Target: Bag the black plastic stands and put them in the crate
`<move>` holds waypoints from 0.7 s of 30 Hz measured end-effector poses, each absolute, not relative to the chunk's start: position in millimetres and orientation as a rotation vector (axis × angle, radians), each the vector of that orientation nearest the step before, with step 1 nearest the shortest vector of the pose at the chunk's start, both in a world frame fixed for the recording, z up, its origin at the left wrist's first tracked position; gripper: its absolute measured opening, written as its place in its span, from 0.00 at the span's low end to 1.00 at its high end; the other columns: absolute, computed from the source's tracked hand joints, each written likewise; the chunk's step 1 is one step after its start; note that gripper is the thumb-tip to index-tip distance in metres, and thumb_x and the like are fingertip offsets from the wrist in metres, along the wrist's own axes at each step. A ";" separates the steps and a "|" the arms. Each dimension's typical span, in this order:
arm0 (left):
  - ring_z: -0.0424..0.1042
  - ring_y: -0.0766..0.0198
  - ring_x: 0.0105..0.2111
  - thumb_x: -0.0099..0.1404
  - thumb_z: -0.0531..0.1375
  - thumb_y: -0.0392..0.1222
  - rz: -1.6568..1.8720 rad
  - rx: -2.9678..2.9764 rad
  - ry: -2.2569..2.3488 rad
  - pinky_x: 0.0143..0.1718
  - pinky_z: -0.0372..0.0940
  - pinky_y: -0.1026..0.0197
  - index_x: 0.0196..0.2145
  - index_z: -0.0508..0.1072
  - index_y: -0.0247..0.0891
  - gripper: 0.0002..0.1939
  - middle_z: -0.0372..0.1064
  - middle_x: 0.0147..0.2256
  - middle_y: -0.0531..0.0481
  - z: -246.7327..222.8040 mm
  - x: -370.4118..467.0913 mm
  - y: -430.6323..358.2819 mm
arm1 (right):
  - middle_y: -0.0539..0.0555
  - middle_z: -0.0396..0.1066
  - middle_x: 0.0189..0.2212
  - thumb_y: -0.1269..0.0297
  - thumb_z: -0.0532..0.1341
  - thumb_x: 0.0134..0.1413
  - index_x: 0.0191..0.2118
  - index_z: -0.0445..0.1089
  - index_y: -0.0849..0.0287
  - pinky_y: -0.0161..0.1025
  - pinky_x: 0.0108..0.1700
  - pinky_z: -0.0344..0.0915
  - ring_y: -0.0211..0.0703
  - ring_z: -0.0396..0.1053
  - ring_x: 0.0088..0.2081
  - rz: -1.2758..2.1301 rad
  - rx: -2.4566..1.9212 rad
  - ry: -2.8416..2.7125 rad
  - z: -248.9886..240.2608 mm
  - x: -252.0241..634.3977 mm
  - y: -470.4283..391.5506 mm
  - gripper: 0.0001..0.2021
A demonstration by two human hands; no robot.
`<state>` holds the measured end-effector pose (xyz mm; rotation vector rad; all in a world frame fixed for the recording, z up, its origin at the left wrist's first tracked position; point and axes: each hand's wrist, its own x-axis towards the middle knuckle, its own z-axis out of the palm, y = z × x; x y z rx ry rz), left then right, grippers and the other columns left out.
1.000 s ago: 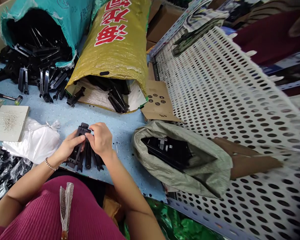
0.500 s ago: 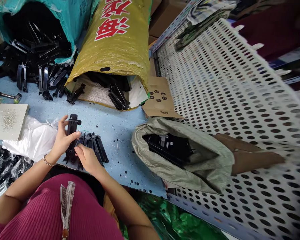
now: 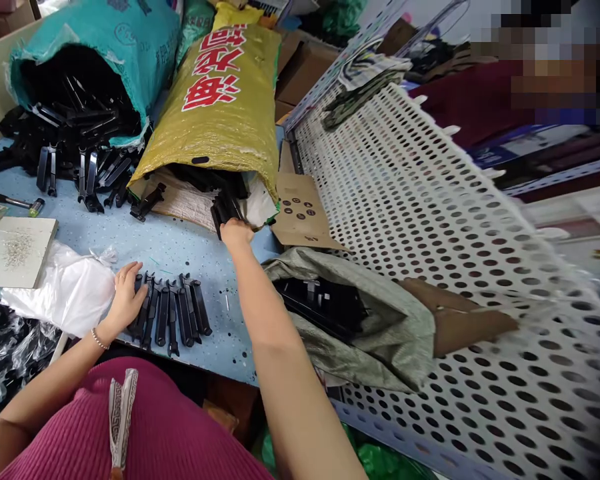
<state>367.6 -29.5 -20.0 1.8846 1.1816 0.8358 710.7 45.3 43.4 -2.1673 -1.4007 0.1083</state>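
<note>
My left hand point(image 3: 127, 297) is at the left end of a row of slim black plastic parts point(image 3: 183, 313). Its thumb and fingers close around the leftmost part point(image 3: 139, 283), which they partly hide. My right hand point(image 3: 237, 233) reaches forward to the mouth of the yellow woven sack point(image 3: 215, 130). There it grips black plastic parts point(image 3: 225, 205) that stick out over the sack's lip; the fingertips are partly hidden. Another black part point(image 3: 148, 202) lies at the left of that opening.
A teal sack point(image 3: 153, 63) spills black parts onto the blue table point(image 3: 180, 233). At left are a hammer point(image 3: 17, 201), a pale board point(image 3: 17, 250) and a white plastic bag point(image 3: 80, 287). A grey-green sack point(image 3: 405, 353) leans against the white perforated panel point(image 3: 395, 180) at right.
My right hand has left the black part it was working on with my left and moved forward to the yellow sack. My left hand has lowered to the row. The view has shifted.
</note>
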 end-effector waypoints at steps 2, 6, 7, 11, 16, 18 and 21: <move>0.58 0.49 0.66 0.70 0.56 0.39 0.900 1.855 1.143 0.69 0.52 0.38 0.62 0.65 0.41 0.23 0.61 0.62 0.37 -8.3 371.3 -25.4 | 0.59 0.75 0.38 0.57 0.60 0.70 0.40 0.73 0.65 0.44 0.44 0.69 0.43 0.73 0.39 0.133 -2.282 -1.331 46.3 698.7 35.6 0.14; 0.60 0.51 0.66 0.70 0.59 0.45 0.908 1.529 0.888 0.67 0.57 0.42 0.67 0.59 0.46 0.29 0.56 0.66 0.39 20.6 394.6 -12.0 | 0.64 0.74 0.37 0.57 0.60 0.68 0.37 0.71 0.63 0.44 0.42 0.64 0.51 0.71 0.42 0.108 -2.311 -1.403 49.1 632.5 -10.2 0.13; 0.60 0.51 0.66 0.69 0.61 0.48 0.899 1.412 0.838 0.66 0.59 0.43 0.70 0.52 0.47 0.36 0.52 0.68 0.38 27.5 402.2 -8.8 | 0.63 0.74 0.38 0.57 0.59 0.69 0.37 0.70 0.61 0.44 0.42 0.64 0.53 0.70 0.43 0.056 -2.226 -1.524 50.2 610.9 -26.2 0.12; 0.62 0.49 0.65 0.65 0.65 0.50 0.864 1.230 0.883 0.66 0.59 0.48 0.73 0.44 0.44 0.47 0.55 0.67 0.38 51.4 417.1 -3.2 | 0.57 0.73 0.34 0.57 0.51 0.74 0.40 0.70 0.55 0.44 0.42 0.66 0.50 0.70 0.40 0.173 -1.706 -1.882 61.0 550.9 -79.5 0.14; 0.72 0.51 0.51 0.64 0.64 0.47 0.702 1.245 0.857 0.52 0.69 0.53 0.69 0.56 0.40 0.40 0.71 0.53 0.43 70.7 399.0 -20.6 | 0.59 0.73 0.39 0.55 0.49 0.74 0.47 0.69 0.56 0.46 0.43 0.66 0.51 0.69 0.41 0.050 -1.645 -1.789 72.1 563.7 -72.6 0.15; 0.75 0.55 0.38 0.64 0.64 0.47 0.621 1.188 0.819 0.41 0.70 0.55 0.70 0.55 0.39 0.40 0.74 0.40 0.48 73.8 392.8 -27.7 | 0.59 0.72 0.36 0.52 0.50 0.73 0.42 0.69 0.56 0.45 0.40 0.64 0.52 0.68 0.39 -0.013 -1.678 -1.866 71.4 573.2 -59.4 0.16; 0.72 0.59 0.29 0.64 0.64 0.46 0.595 1.167 0.852 0.33 0.67 0.58 0.68 0.57 0.39 0.39 0.71 0.30 0.54 74.7 387.2 -29.8 | 0.55 0.71 0.30 0.51 0.47 0.74 0.36 0.68 0.54 0.42 0.37 0.61 0.48 0.67 0.35 0.165 -1.747 -1.875 69.2 571.7 -52.4 0.20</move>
